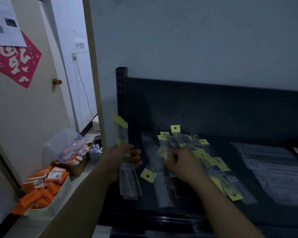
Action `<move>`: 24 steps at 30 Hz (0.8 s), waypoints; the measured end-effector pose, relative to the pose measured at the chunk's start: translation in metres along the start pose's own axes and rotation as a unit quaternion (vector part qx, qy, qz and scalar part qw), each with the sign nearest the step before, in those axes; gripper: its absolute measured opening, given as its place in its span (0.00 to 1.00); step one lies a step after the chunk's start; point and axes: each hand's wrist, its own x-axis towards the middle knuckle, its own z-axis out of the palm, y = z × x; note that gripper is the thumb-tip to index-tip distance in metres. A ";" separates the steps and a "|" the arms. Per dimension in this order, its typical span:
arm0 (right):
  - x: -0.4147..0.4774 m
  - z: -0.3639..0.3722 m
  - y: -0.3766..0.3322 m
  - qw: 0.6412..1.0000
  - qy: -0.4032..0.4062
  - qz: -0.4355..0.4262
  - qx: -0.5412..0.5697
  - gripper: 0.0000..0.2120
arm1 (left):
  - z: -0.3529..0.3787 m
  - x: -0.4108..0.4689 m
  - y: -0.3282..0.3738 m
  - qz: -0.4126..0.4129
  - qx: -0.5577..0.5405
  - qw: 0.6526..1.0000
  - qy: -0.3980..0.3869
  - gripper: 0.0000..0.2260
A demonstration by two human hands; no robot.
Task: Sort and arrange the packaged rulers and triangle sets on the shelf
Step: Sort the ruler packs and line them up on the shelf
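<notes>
Several packaged rulers in clear sleeves with yellow hang tabs lie scattered on the dark shelf. My left hand grips a bundle of packaged rulers upright at the shelf's left end, one yellow tab sticking up above it. My right hand rests on the loose pile of rulers in the middle, its fingers curled onto a package with a yellow label. One ruler package lies between my hands. Larger clear packages, seemingly triangle sets, lie stacked at the right.
A black slotted shelf post stands at the back left. Left of the shelf, on the floor, a white basket of orange boxes, a clear plastic tub and a small basket of items. A door stands behind.
</notes>
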 end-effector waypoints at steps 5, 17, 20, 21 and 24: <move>-0.009 -0.010 0.000 0.998 -0.049 0.032 -0.005 0.19 | 0.003 -0.008 -0.009 -0.014 0.039 0.999 -0.018 0.05; -0.016 -0.014 -0.002 0.995 -0.061 0.073 0.010 0.22 | 0.014 -0.019 -0.011 -0.038 0.035 0.998 -0.034 0.03; -0.012 -0.019 -0.002 0.994 -0.054 0.092 -0.019 0.15 | 0.016 -0.021 -0.009 -0.039 0.017 0.998 -0.044 0.03; -0.011 -0.020 -0.001 0.993 -0.055 0.100 -0.021 0.14 | 0.015 -0.020 -0.009 -0.038 0.011 0.998 -0.042 0.03; -0.008 -0.022 0.002 0.987 -0.077 0.138 0.001 0.13 | 0.014 -0.019 -0.012 -0.039 -0.010 0.998 -0.038 0.03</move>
